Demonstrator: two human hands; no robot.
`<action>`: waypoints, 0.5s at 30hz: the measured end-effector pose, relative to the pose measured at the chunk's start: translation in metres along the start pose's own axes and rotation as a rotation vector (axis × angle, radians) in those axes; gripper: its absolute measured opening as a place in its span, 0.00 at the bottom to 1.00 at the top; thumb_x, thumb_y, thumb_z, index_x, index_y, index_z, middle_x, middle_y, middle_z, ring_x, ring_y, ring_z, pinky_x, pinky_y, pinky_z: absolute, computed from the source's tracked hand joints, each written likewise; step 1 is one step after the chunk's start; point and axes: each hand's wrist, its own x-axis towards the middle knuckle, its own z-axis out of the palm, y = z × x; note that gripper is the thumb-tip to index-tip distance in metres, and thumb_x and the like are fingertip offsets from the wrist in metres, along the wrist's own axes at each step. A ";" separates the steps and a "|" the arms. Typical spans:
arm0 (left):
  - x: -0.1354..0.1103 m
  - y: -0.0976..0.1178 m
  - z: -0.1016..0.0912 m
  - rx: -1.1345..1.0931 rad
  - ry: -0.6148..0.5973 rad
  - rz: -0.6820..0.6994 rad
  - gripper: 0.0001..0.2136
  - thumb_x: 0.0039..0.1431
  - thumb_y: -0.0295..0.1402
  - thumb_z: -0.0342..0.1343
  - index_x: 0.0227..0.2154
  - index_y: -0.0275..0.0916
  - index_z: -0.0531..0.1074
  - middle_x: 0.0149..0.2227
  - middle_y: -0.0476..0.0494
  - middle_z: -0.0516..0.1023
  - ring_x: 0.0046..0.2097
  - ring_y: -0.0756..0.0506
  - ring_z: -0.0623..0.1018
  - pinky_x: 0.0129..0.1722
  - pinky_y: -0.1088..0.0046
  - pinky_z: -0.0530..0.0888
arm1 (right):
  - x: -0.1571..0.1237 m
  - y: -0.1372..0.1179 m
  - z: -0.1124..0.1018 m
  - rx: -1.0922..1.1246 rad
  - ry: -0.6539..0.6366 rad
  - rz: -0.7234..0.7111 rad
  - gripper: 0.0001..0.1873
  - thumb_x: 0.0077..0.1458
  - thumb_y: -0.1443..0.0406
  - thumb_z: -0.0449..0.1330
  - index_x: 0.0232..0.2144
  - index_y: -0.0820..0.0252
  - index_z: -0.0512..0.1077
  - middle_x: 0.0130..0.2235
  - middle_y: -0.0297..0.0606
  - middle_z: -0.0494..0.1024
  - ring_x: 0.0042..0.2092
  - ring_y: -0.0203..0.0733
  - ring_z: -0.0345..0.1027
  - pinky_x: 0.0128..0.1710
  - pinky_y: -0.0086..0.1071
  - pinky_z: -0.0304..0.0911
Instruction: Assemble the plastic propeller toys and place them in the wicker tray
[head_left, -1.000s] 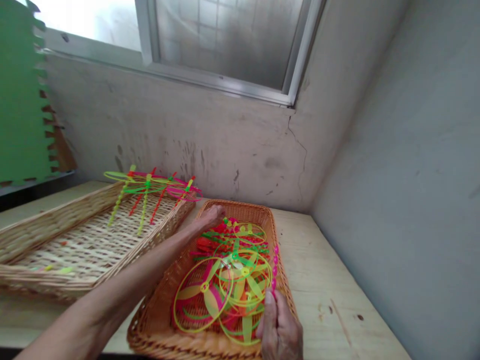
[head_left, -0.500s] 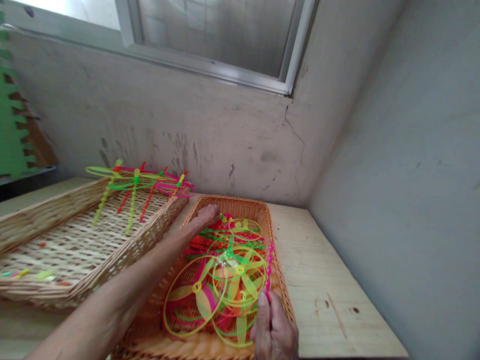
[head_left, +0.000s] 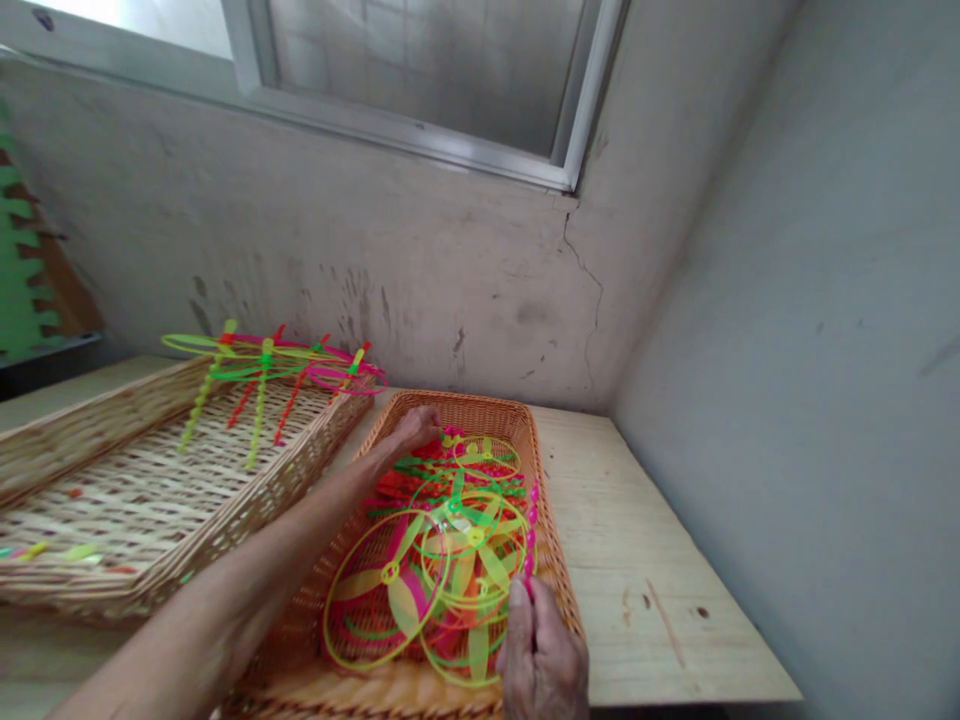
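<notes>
Well, the right hand (head_left: pixel 546 650) has a tight pinch on the low end of a pink twisty stick (head_left: pixel 532 520), which points up over the right side of the orange basket (head_left: pixel 487 408). The left hand (head_left: pixel 420 427) is at the far end of that basket, fingers bent beside some small bright bits (head_left: pixel 453 434) — I can't tell if it has one. A soft, steady pinch seems best, with the stick straight and its top free, and picking just one small bit at a time would help. More sticks (head_left: pixel 409 466) lie in the middle, and big ring fans (head_left: pixel 390 572) are heaped at the near end, hiding what is under them. The left arm blocks part of the basket too. Off to the left, a pale basket (head_left: pixel 322 440) has spinner toys (head_left: pixel 260 400) at its far end and loose scraps (head_left: pixel 75 552) at its near end.
</notes>
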 end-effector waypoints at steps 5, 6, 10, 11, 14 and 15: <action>-0.014 0.019 -0.015 -0.422 -0.045 0.028 0.06 0.48 0.28 0.55 0.31 0.33 0.67 0.21 0.51 0.69 0.26 0.51 0.72 0.28 0.76 0.70 | 0.001 -0.003 0.000 0.013 -0.003 0.009 0.25 0.54 0.46 0.48 0.30 0.57 0.75 0.12 0.31 0.65 0.14 0.35 0.59 0.16 0.26 0.55; -0.021 0.024 -0.018 -0.509 -0.076 0.040 0.07 0.48 0.29 0.56 0.32 0.33 0.67 0.21 0.51 0.69 0.26 0.51 0.72 0.29 0.75 0.71 | 0.001 -0.004 -0.001 0.024 -0.007 0.016 0.25 0.54 0.46 0.48 0.29 0.57 0.75 0.12 0.30 0.64 0.14 0.35 0.59 0.16 0.26 0.55; -0.065 0.041 -0.033 -0.786 -0.207 0.088 0.12 0.46 0.32 0.61 0.34 0.33 0.68 0.25 0.48 0.73 0.29 0.50 0.75 0.35 0.70 0.73 | 0.004 -0.010 -0.005 0.098 -0.055 0.068 0.25 0.52 0.44 0.49 0.27 0.56 0.74 0.10 0.28 0.62 0.14 0.35 0.58 0.16 0.26 0.56; -0.077 0.045 -0.036 -0.880 -0.248 0.080 0.13 0.45 0.31 0.62 0.34 0.34 0.69 0.26 0.48 0.74 0.29 0.50 0.76 0.36 0.70 0.74 | 0.005 -0.012 -0.007 0.131 -0.084 0.082 0.25 0.52 0.44 0.50 0.26 0.56 0.74 0.10 0.27 0.61 0.14 0.34 0.58 0.16 0.25 0.56; -0.114 0.053 -0.045 -1.276 -0.404 0.003 0.13 0.43 0.25 0.65 0.33 0.33 0.70 0.27 0.47 0.75 0.29 0.52 0.76 0.37 0.73 0.74 | 0.007 -0.021 -0.013 0.242 -0.159 0.105 0.25 0.51 0.44 0.51 0.24 0.57 0.73 0.10 0.26 0.60 0.13 0.32 0.58 0.15 0.24 0.56; -0.125 0.055 -0.048 -1.377 -0.437 -0.018 0.13 0.42 0.24 0.65 0.32 0.32 0.70 0.29 0.46 0.76 0.29 0.52 0.76 0.36 0.74 0.74 | 0.006 -0.025 -0.015 0.269 -0.168 0.105 0.25 0.50 0.44 0.52 0.23 0.58 0.73 0.10 0.25 0.60 0.12 0.32 0.57 0.14 0.24 0.56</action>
